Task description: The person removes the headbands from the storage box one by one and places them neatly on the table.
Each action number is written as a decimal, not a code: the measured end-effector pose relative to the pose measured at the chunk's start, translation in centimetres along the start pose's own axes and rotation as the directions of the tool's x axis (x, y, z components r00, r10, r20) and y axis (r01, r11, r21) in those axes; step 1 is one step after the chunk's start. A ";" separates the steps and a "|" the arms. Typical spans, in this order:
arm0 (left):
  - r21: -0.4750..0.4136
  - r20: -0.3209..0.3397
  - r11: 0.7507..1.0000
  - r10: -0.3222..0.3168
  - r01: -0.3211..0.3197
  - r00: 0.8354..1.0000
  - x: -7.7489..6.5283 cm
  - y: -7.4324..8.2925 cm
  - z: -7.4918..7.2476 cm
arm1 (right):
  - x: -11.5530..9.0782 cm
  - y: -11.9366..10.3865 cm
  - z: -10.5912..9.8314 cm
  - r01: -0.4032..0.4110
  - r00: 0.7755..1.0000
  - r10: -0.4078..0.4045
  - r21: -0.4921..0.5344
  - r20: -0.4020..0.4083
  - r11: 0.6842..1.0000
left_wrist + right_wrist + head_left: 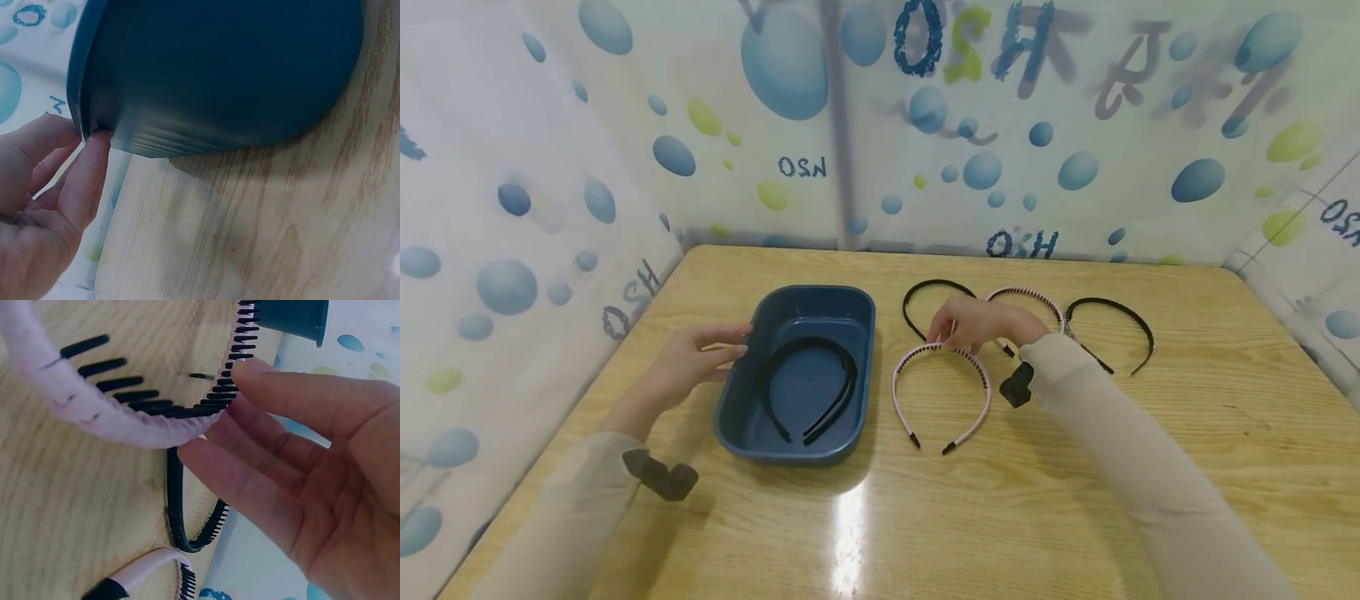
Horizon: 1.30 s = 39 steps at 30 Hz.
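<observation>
Bubble-printed cloth (880,150) hangs behind a wooden table (1000,517). Thumb and fingertips of the right hand (976,322), nearly together, pinch the top of a pink headband (894,388), just right of a blue tub (820,457). The left hand (688,367) pinches the tub's left rim, its fingers close to the thumb. Black headbands (805,342) lie inside the tub. Beyond the right hand lie a black headband (908,302), another pink headband (1026,292) and, farther right, a second black one (1120,307).

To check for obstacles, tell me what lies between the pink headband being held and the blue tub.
Only a narrow strip of bare tabletop lies between the held pink headband and the blue tub, as the head view shows.
</observation>
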State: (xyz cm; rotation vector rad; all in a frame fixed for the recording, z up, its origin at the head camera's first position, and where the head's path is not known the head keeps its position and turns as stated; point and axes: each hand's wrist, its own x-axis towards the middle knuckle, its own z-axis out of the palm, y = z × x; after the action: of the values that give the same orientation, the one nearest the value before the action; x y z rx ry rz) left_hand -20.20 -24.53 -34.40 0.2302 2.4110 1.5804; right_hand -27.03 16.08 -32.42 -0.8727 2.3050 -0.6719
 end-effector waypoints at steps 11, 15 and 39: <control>0.000 0.005 1.000 -0.002 0.002 1.000 -0.3 0.7 0.1 | 0.1 0.4 0.7 -0.005 1.000 0.005 0.028 0.009 1.000; -0.004 0.006 1.000 -0.003 0.003 1.000 -0.3 0.7 0.1 | 0.1 0.3 0.9 -0.008 1.000 0.007 0.042 0.010 0.999; -0.006 0.010 1.000 -0.002 0.002 1.000 -0.3 0.6 0.1 | 0.5 0.6 1.6 -0.011 1.000 0.011 0.013 -0.009 1.000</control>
State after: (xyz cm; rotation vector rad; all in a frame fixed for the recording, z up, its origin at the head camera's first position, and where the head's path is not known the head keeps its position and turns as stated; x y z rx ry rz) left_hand -19.92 -24.28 -33.85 0.2340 2.3975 1.5817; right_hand -26.56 15.74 -34.10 -0.8526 2.3092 -0.6862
